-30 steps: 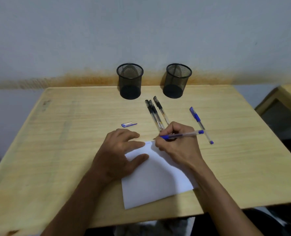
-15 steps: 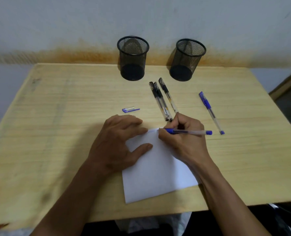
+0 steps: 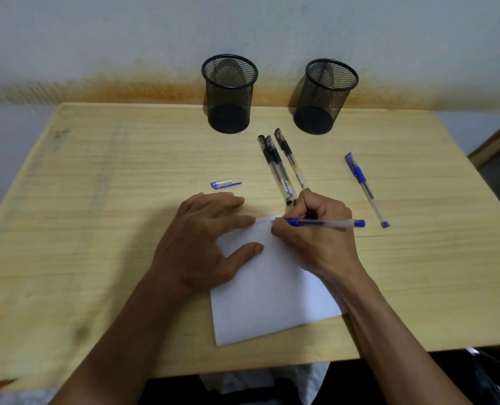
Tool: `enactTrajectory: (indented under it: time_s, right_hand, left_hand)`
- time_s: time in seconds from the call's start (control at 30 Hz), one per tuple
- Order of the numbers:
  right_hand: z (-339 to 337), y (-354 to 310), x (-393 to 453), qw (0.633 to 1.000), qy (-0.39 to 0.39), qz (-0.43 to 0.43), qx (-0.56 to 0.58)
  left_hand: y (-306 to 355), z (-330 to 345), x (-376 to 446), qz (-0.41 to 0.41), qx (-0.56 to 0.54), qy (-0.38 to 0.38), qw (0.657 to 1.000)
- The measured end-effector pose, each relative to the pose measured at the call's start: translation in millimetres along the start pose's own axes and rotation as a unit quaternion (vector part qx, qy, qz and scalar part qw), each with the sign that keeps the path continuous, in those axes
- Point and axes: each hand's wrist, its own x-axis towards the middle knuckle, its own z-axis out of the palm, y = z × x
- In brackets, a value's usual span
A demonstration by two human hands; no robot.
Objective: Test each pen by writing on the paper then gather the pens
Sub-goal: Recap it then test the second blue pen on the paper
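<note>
A white sheet of paper (image 3: 267, 299) lies at the table's near edge. My left hand (image 3: 204, 244) rests flat on its upper left part, fingers spread. My right hand (image 3: 316, 238) grips an uncapped blue pen (image 3: 327, 223), its tip touching the paper's top edge beside a short blue scribble (image 3: 262, 222). The pen's blue cap (image 3: 224, 184) lies left of the hands. Three capped black pens (image 3: 282, 168) lie side by side beyond my right hand. Another capped blue pen (image 3: 365, 188) lies to the right.
Two black mesh pen cups stand at the back of the wooden table (image 3: 96, 229) against the wall: the left cup (image 3: 229, 93), the right cup (image 3: 324, 96). Another piece of wooden furniture (image 3: 497, 150) shows at the right edge.
The view has tilted and drawn closer to the table. My right hand keeps the blue pen at the paper's top edge, where a short blue mark now shows. The left hand stays on the paper.
</note>
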Motion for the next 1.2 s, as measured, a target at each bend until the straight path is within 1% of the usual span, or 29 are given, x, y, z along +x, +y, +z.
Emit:
enactTrajectory:
  time_s: [0.17,0.4,1.2]
  right_hand:
    - [-1.4,1.2,-0.9,1.0,0.011,-0.007,-0.006]
    - [-1.4,-3.3,-1.7,1.0,0.002,0.001,-0.016]
    - [-1.0,-3.5,-2.3,0.999,0.022,0.003,-0.039]
  left_hand:
    - [0.0,-0.1,-0.4,-0.003,-0.001,-0.004,1.0]
    - [0.5,-1.3,0.3,-0.008,-0.001,-0.009,1.0]
    - [-2.4,2.4,-0.7,0.006,-0.008,0.012,1.0]
